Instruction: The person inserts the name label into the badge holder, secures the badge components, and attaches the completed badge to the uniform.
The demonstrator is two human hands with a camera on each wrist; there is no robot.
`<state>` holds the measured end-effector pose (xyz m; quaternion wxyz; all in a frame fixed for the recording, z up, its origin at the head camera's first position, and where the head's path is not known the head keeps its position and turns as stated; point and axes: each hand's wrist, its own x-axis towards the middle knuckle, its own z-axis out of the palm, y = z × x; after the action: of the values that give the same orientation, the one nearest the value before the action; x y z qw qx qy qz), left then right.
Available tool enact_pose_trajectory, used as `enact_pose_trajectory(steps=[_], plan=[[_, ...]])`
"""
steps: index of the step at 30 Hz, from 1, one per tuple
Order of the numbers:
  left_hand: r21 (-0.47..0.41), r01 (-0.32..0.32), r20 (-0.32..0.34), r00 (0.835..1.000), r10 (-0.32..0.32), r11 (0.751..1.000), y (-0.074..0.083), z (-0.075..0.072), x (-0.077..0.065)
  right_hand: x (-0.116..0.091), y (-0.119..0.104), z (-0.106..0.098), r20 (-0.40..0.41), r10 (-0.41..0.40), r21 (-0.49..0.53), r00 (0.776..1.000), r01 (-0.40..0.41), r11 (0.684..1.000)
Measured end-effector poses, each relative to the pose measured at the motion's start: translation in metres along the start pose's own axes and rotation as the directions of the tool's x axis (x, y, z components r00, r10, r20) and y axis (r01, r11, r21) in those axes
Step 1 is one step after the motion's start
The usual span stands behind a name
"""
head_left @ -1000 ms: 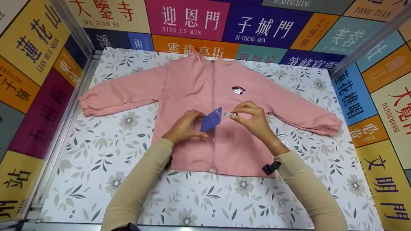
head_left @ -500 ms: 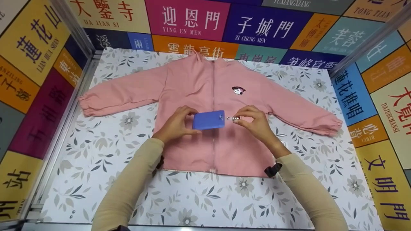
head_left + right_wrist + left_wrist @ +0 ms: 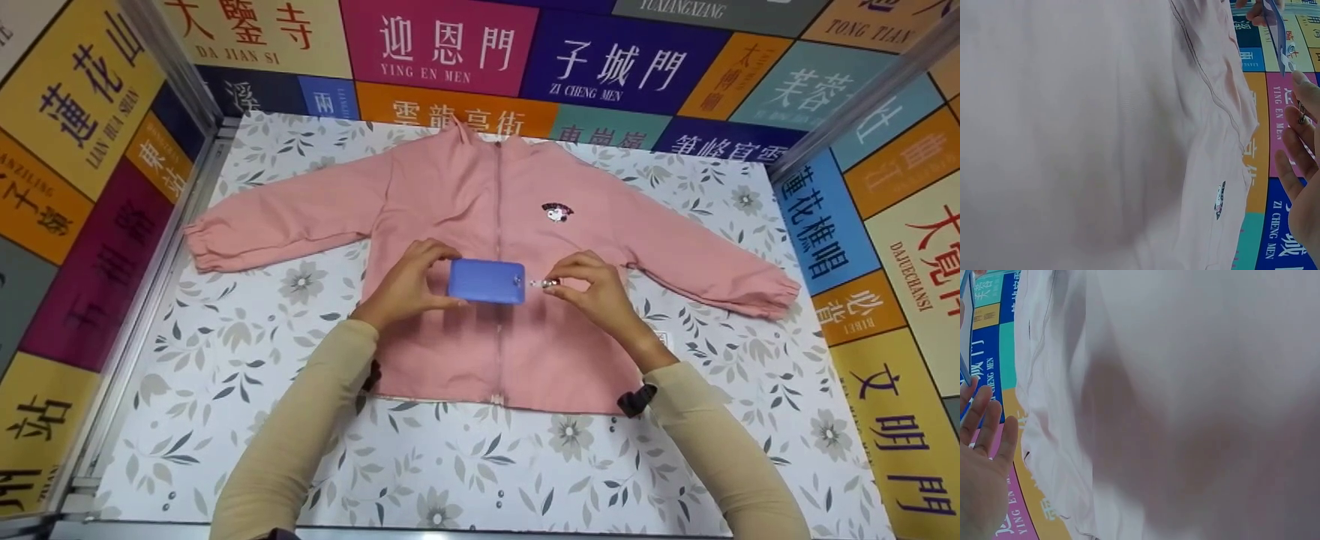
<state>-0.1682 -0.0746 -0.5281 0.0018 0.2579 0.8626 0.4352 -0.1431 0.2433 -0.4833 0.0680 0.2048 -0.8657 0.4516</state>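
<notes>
A flat blue card holder (image 3: 487,281) is held level above the jacket. My left hand (image 3: 401,289) pinches its left end between thumb and fingers. At the holder's right end, my right hand (image 3: 600,289) pinches a small shiny metal clip (image 3: 551,283), joined to the holder by a short clear piece. The right wrist view shows the card holder (image 3: 1276,36) edge-on beside the metal clip (image 3: 1301,112). In the left wrist view the left hand (image 3: 982,489) is partly cut off. Beneath both hands a pink zip-front jacket (image 3: 442,360) lies spread face up.
Both sleeves (image 3: 300,206) of the jacket reach out sideways over the flower-patterned table (image 3: 570,480). A small dark-and-white badge (image 3: 556,212) sits on its chest. Panels with coloured lettering (image 3: 442,45) stand at the back and sides, with metal frame bars at the corners.
The card holder has turned from a tilted, slanting pose to a level one with its broad face up. Both hands shifted slightly, keeping their hold; the jacket has stayed put.
</notes>
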Motion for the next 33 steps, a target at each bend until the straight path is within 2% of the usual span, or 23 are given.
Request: enact_pose_trajectory(steps=[4, 8, 15, 21, 25, 33], plan=[[-0.002, -0.024, -0.024, 0.999, 0.024, 1.000, -0.001, 0.001, 0.002, -0.001, 0.004, 0.001, -0.005, 0.005, 0.014, 1.000, -0.005, 1.000], [-0.006, -0.055, -0.060, 0.997, 0.054, 0.998, -0.001, 0.002, 0.004, -0.003, 0.018, 0.002, -0.014, 0.004, 0.019, 1.000, -0.004, 1.000], [0.004, -0.081, -0.094, 0.992, 0.081, 0.997, 0.002, 0.003, 0.008, -0.006, 0.036, -0.001, -0.011, -0.034, 0.040, 0.999, 0.034, 0.999], [-0.012, -0.090, -0.108, 0.990, 0.089, 0.996, 0.004, 0.004, 0.010, -0.010, 0.038, 0.001, -0.032, -0.020, 0.029, 0.999, 0.021, 0.999], [-0.025, -0.073, -0.102, 0.992, 0.070, 0.997, 0.004, 0.004, 0.010, -0.014, 0.036, -0.001, -0.057, -0.003, 0.017, 0.998, 0.004, 1.000], [-0.027, -0.057, -0.088, 0.995, 0.055, 0.998, 0.003, 0.002, 0.007, -0.029, 0.024, -0.026, -0.145, -0.040, -0.007, 0.989, 0.040, 0.999]])
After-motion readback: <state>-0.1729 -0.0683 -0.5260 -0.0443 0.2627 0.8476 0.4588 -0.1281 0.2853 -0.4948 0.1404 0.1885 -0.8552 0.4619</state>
